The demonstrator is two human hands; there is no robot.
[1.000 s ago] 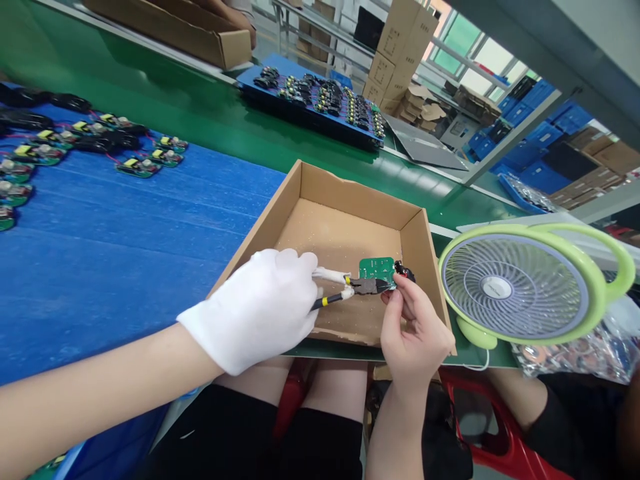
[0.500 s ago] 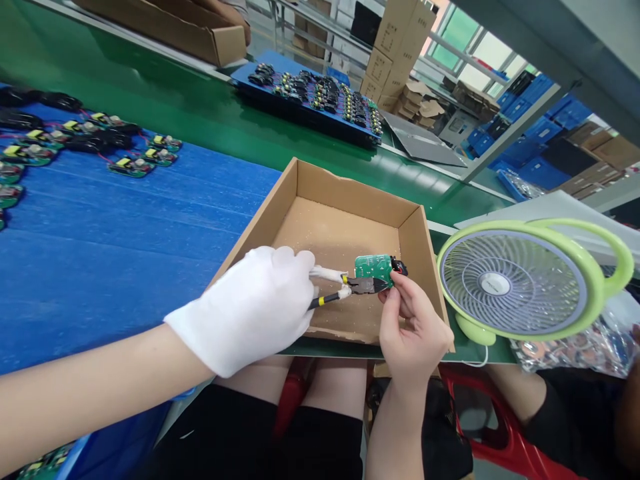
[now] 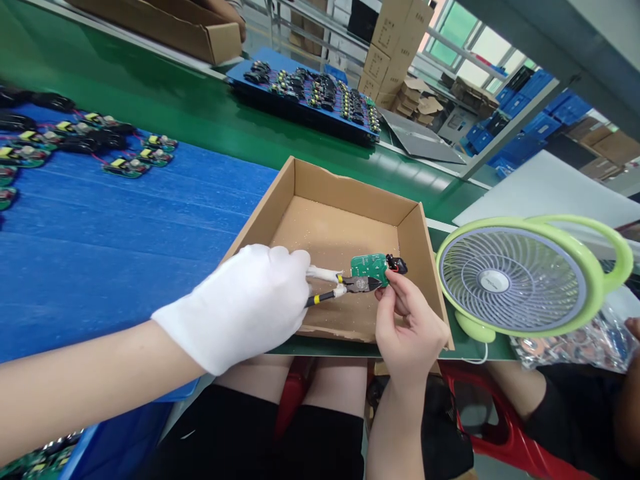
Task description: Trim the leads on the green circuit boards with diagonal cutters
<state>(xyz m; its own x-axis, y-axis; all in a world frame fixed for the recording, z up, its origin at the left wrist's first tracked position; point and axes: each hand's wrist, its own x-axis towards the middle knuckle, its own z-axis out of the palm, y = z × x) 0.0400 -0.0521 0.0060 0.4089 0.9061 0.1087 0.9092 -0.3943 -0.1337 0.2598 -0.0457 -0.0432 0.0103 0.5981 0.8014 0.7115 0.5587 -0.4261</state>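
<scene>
My left hand (image 3: 245,303), in a white glove, is closed around the handles of small cutting pliers (image 3: 350,285). The plier jaws touch the lower edge of a small green circuit board (image 3: 370,267). My bare right hand (image 3: 407,320) pinches that board from below and holds it over an open shallow cardboard box (image 3: 300,190). A black and red part (image 3: 397,264) sticks out at the board's right end. Fine bits lie scattered on the box floor.
A blue mat (image 3: 115,227) at left carries several green boards with black parts (image 3: 125,163). A blue tray of boards (image 3: 310,97) sits across the green belt. A green desk fan (image 3: 525,280) stands at right, a shiny bag (image 3: 575,347) beside it.
Both hands with pliers and board have drifted slightly left and up in view as the camera shifted. The grip on each is unchanged.
</scene>
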